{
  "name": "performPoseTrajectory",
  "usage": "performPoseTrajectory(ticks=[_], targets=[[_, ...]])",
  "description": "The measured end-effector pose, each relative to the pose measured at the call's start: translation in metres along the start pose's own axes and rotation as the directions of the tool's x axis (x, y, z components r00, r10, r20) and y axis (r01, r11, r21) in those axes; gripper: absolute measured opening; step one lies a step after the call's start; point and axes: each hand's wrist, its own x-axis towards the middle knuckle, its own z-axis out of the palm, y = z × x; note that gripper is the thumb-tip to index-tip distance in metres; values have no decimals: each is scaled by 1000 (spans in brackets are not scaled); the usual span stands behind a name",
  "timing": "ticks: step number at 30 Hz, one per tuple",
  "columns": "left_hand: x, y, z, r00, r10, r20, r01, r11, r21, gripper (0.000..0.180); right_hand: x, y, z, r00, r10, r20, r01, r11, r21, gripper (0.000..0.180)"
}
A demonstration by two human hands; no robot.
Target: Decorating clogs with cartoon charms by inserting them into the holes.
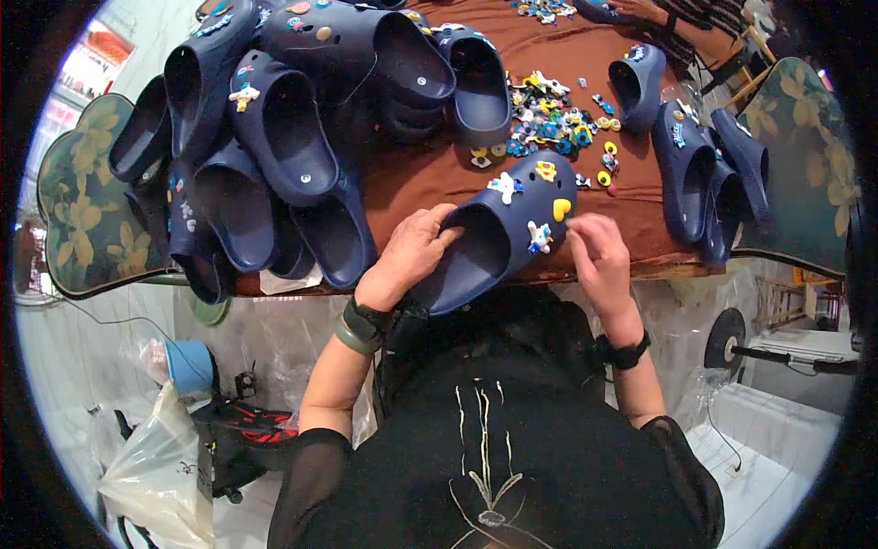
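A navy blue clog (465,249) lies tilted at the table's near edge, its toe pointing away to the right. My left hand (416,249) grips it by the side of its foot opening, thumb over the rim. On its upper sit a yellow heart charm (562,209), a yellow figure charm (546,171) and two white-and-blue figure charms, one near the rim (505,188) and one lower down (540,238). Beside the heart, my right hand (601,256) has its fingers bent and drawn together by the clog's edge. Whatever its fingertips may hold is too small to make out.
Navy clogs are heaped at the left (265,119), with several more at the right (686,169). Loose charms form a pile (553,119) on the brown cloth (594,64) beyond my clog. Another person's arm (700,41) reaches in at the far right.
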Motion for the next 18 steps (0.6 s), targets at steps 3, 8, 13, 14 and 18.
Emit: performPoseTrajectory(ticks=[3, 8, 13, 14, 18], targets=[[3, 19, -4, 995, -98, 12, 96, 988, 122, 28, 39, 17, 7, 970, -241, 23, 243, 964, -111, 23], [-1, 61, -10, 997, -70, -30, 74, 815, 574, 47, 84, 47, 23, 875, -196, 444, 182, 981, 73, 43], [-25, 75, 19, 986, 143, -82, -54, 752, 657, 87, 87, 56, 20, 891, -150, 428, 102, 986, 134, 32], [-22, 67, 26, 983, 142, -118, -33, 766, 642, 92, 87, 59, 24, 909, -167, 383, 147, 986, 80, 28], [-12, 57, 40, 961, 182, -208, 1, 750, 661, 88, 82, 60, 39, 962, -193, 192, 202, 979, -29, 19]])
